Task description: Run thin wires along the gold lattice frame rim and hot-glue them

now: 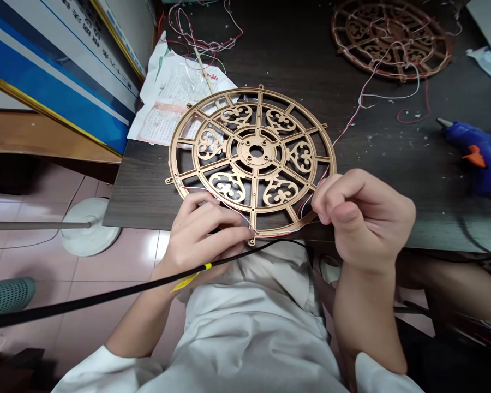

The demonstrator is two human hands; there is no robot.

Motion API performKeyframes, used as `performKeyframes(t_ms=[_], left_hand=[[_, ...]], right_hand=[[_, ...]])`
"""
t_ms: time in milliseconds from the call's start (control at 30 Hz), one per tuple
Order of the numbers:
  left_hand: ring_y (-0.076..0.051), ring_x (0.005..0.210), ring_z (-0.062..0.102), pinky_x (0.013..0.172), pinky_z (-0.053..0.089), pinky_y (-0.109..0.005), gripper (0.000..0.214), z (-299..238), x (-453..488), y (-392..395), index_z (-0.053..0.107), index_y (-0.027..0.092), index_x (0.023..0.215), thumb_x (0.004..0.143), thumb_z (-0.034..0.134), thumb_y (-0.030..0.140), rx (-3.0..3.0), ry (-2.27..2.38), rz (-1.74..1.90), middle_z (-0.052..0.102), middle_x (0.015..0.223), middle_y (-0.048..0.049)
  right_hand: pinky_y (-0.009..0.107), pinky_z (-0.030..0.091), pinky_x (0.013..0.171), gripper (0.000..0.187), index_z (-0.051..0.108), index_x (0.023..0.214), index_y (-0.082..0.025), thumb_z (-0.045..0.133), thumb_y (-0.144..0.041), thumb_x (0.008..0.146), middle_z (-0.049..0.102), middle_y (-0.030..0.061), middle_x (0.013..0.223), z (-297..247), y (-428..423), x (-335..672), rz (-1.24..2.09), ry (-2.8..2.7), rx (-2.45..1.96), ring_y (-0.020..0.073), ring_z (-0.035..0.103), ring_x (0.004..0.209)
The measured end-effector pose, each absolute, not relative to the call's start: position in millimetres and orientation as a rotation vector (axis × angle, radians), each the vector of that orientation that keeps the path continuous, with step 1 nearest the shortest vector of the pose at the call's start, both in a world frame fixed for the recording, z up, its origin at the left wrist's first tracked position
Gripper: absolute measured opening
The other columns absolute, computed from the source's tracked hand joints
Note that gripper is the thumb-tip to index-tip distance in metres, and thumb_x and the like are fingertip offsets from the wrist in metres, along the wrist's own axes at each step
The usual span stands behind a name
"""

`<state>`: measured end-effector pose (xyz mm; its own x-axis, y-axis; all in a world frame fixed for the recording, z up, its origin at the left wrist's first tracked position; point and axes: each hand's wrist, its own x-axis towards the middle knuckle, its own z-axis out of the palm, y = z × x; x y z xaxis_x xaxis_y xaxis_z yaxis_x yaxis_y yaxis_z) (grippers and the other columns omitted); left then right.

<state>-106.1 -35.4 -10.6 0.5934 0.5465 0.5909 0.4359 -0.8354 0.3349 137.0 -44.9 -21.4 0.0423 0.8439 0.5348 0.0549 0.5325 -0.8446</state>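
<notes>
A round gold openwork disc (253,153) with scroll ornaments and spokes lies at the near edge of the dark table (384,158). Thin red and white wires (347,123) run along its near rim and trail off to the right. My left hand (207,232) rests on the disc's near rim, fingers stretched along the wire and pressing it down. At the disc's right near rim, my right hand (362,215) is closed, fingertips pinching the wire.
A second ornamental disc (390,35) strung with wires lies at the far right. A blue glue gun (480,155) rests at the right edge. Printed papers (175,95) and loose wires lie at the back left. A black cable (118,295) crosses my lap.
</notes>
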Motion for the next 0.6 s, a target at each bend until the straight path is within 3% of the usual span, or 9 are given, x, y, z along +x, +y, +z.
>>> performKeyframes(t_ms=[233,333,467,600], left_hand=[[-0.010,0.082,0.058,0.092,0.046,-0.035,0.015,-4.1,-106.6,-34.2,0.071,0.022,0.100,0.086,0.070,0.015,2.709,0.832,0.926,0.069,0.092,-0.0014],[-0.010,0.084,0.058,0.092,0.045,-0.034,0.021,-0.3,-106.1,-33.1,0.070,0.021,0.101,0.084,0.071,0.008,2.726,0.812,0.895,0.070,0.093,-0.0013],[-0.009,0.083,0.058,0.095,0.046,-0.035,0.024,-2.6,-107.2,-33.4,0.071,0.022,0.103,0.085,0.068,0.007,2.746,0.831,0.904,0.071,0.095,-0.0009],[-0.010,0.083,0.058,0.097,0.046,-0.037,0.024,-6.0,-109.0,-35.0,0.071,0.023,0.103,0.085,0.069,0.008,2.720,0.839,0.921,0.071,0.096,-0.0016]], right_hand=[[0.024,0.036,0.054,0.027,0.055,0.080,-0.018,0.082,-0.015,0.077,0.053,-0.0017,0.069,-15.5,-54.5,141.2,0.848,-1.452,-0.796,0.0096,0.050,0.061],[0.026,0.038,0.055,0.023,0.054,0.079,-0.018,0.077,-0.016,0.081,0.050,-0.0016,0.064,-15.2,-65.6,148.5,0.838,-1.477,-0.835,0.0110,0.050,0.060],[0.028,0.033,0.053,0.020,0.044,0.079,-0.018,0.057,-0.022,0.094,0.043,0.0000,0.063,-20.5,-83.1,163.0,0.868,-1.370,-0.858,0.0115,0.043,0.056],[0.029,0.026,0.044,0.025,0.037,0.074,-0.018,0.049,-0.024,0.095,0.032,-0.0003,0.057,-29.2,-97.5,175.8,0.843,-1.288,-0.868,0.0110,0.033,0.048]])
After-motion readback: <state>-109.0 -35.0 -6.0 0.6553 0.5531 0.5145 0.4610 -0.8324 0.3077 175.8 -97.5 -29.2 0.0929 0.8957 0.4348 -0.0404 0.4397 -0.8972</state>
